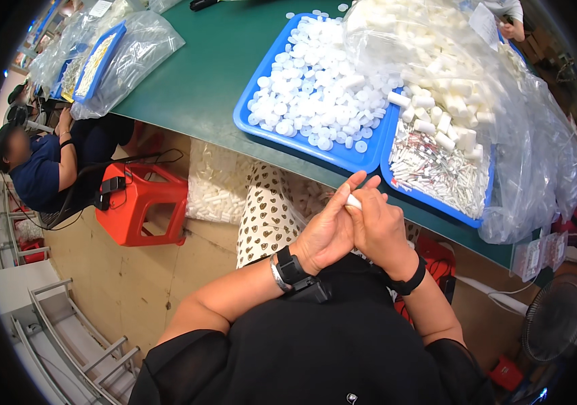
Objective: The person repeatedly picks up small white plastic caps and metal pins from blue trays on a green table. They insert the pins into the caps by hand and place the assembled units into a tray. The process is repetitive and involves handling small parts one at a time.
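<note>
Both of my hands meet just in front of the table edge, around a small white cylinder (354,201). My left hand (327,237) has its thumb against the cylinder, with its other fingers partly behind the right hand. Curled over the same piece are the fingers of my right hand (387,226). Most of the cylinder is hidden. Beyond the hands lies a blue tray (240,111) heaped with translucent white discs (315,81). Beside it, another blue tray (437,205) holds thin white parts with reddish wires (430,165) and thicker white cylinders (445,123).
A large clear bag (531,155) of white cylinders covers the right side of the green table (194,81). At left, a person (45,162) sits near a red stool (143,202) and another blue tray (99,61). A fan (555,317) stands at lower right.
</note>
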`<control>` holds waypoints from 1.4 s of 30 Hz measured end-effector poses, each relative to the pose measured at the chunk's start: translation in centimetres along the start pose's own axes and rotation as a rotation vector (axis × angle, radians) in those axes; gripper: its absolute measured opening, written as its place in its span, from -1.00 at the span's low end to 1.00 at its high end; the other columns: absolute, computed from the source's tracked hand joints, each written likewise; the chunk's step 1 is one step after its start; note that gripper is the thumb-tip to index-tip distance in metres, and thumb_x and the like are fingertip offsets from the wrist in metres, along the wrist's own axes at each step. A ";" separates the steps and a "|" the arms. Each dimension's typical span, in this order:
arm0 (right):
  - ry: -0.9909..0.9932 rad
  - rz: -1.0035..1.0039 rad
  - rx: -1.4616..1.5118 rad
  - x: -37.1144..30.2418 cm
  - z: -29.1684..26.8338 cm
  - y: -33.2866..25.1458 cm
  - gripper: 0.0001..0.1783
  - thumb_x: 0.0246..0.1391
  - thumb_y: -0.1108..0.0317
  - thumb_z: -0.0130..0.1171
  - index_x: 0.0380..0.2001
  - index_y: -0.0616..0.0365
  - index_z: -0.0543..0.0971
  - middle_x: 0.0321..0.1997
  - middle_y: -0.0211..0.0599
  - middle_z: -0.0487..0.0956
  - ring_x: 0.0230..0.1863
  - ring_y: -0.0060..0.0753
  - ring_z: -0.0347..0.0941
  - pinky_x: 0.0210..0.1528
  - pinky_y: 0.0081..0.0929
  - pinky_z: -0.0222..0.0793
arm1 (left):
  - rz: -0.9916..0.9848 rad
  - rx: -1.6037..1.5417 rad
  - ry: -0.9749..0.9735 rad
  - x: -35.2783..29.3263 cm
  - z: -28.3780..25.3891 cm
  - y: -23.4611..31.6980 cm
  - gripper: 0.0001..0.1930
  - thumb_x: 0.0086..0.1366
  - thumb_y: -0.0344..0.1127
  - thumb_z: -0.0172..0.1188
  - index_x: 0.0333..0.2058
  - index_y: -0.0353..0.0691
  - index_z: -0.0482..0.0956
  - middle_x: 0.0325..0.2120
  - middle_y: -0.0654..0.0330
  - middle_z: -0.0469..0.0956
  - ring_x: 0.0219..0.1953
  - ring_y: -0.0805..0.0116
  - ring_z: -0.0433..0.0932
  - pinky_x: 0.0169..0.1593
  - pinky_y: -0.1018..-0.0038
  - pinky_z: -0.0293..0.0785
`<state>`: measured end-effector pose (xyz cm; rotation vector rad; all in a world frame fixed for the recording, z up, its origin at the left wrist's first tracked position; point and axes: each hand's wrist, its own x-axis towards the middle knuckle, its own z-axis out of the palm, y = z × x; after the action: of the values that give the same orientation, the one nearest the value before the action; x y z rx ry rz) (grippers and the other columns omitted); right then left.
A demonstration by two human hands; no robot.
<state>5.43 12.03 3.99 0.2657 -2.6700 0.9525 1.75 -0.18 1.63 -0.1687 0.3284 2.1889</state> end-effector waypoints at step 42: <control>-0.480 0.413 0.081 -4.3 7.1 3.4 -0.59 0.25 0.17 0.05 0.00 0.27 0.42 -0.28 0.15 0.61 -0.23 0.18 0.56 -0.18 -0.03 0.46 | -0.131 0.107 0.574 -0.2 -9.7 -2.5 -0.55 0.53 0.09 -0.37 -0.07 -0.12 0.37 0.02 0.09 0.46 0.06 0.22 0.43 0.18 0.22 0.33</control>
<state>7.04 10.34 -4.66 -0.0584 -3.2080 1.2501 3.91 -1.77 -8.03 -0.7420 0.7286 1.9526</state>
